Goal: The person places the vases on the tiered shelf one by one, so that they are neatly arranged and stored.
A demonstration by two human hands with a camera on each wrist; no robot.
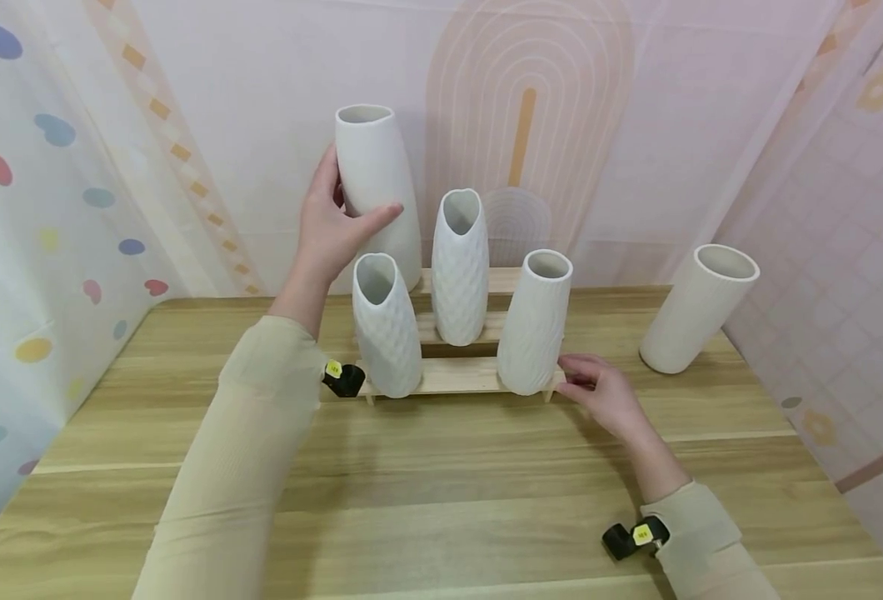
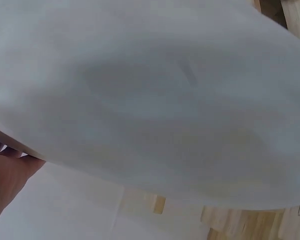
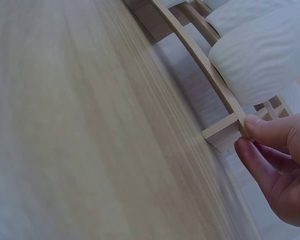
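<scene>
My left hand (image 1: 332, 218) grips a tall smooth white vase (image 1: 377, 167) at the back left of a tiered wooden stand (image 1: 456, 377). That vase nearly fills the left wrist view; in the head view its foot is partly hidden, so I cannot tell whether it touches the top tier. With thumb and fingers, my right hand (image 3: 282, 162) pinches the right end of the stand's front tier. On that tier stand a dimpled vase (image 1: 387, 333) at left and a ridged vase (image 1: 535, 325) at right. Between them, one tier higher, is another dimpled vase (image 1: 460, 275).
A white cylindrical vase (image 1: 696, 312) stands alone on the wooden table (image 1: 441, 500), right of the stand. Patterned cloth (image 1: 261, 100) hangs behind the table and along both sides. Each wrist wears a small black camera (image 1: 344, 379).
</scene>
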